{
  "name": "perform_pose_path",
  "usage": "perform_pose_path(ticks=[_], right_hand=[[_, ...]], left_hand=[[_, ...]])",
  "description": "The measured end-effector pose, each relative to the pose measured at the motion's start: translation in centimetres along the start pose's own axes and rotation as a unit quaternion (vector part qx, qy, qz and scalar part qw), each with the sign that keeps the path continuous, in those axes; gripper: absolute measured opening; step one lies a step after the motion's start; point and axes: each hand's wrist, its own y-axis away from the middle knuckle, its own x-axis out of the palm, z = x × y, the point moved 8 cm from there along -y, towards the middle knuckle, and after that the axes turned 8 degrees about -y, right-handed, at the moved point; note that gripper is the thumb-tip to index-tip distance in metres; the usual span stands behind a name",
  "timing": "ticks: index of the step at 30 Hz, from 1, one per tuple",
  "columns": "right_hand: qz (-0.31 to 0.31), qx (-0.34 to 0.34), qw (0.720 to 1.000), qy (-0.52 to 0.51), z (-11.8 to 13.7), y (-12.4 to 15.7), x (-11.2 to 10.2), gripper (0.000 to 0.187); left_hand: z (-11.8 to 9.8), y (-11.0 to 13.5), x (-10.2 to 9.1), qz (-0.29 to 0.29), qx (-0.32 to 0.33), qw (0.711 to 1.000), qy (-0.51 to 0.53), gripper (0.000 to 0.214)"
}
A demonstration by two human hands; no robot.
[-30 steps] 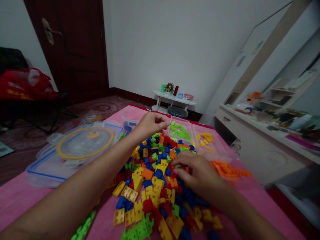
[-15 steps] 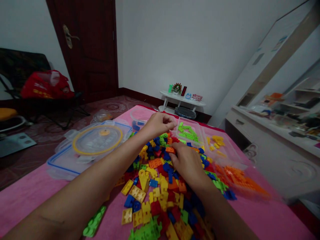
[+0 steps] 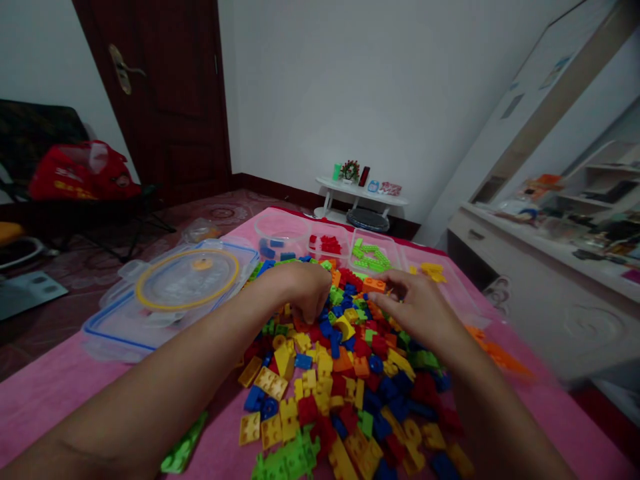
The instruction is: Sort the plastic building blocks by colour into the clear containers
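My left hand (image 3: pixel 311 292) reaches down into the pile of toy building bricks (image 3: pixel 320 387), its fingers drawn together. An orange piece shows by its fingertips, but what they pinch, if anything, is hidden. My right hand (image 3: pixel 417 303) is over the right side of the pile. Between its thumb and fingers is an orange building brick (image 3: pixel 374 285) with studs on top. The pile mixes red, blue, yellow, green and orange pieces. Behind it stand clear boxes holding red bricks (image 3: pixel 327 244), light green bricks (image 3: pixel 370 256) and blue bricks (image 3: pixel 273 247).
Clear lids (image 3: pixel 120 327), one with a yellow ring, lie on the pink cloth (image 3: pixel 45 407) at left. Yellow bricks (image 3: pixel 433 271) and orange bricks (image 3: pixel 503 353) sit in containers at right. A light green brick (image 3: pixel 185 443) lies near my left forearm.
My left hand has come back from above the red bricks' box and down into the pile. My right hand has moved right and slightly up with the orange brick.
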Motion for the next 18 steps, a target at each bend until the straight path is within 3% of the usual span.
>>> perform_pose_path(ticks=[4,6,9,14,16,18], right_hand=[[0.193,-0.032,0.979,0.062,1.9,2.4,3.5,0.01],[0.232,-0.034,0.967,0.1,2.6,3.4,4.8,0.01],[0.236,-0.039,0.959,0.153,3.2,4.2,6.0,0.014],[0.203,-0.047,0.957,0.201,3.5,4.2,7.1,0.019],[0.203,-0.047,0.956,0.205,3.5,4.0,7.4,0.018],[0.197,-0.046,0.958,0.205,3.5,3.8,7.4,0.017]], left_hand=[[-0.6,0.4,-1.1,-0.045,-0.031,0.996,-0.074,0.024],[-0.3,0.7,-1.7,-0.072,-0.076,0.989,-0.101,0.028],[0.4,1.1,-2.9,-0.14,-0.146,0.97,-0.136,0.032],[1.0,1.9,-4.3,-0.217,-0.197,0.947,-0.128,0.027],[0.4,1.8,-3.9,-0.184,-0.16,0.964,-0.106,0.022],[-0.9,1.5,-2.6,-0.108,-0.096,0.985,-0.093,0.017]])
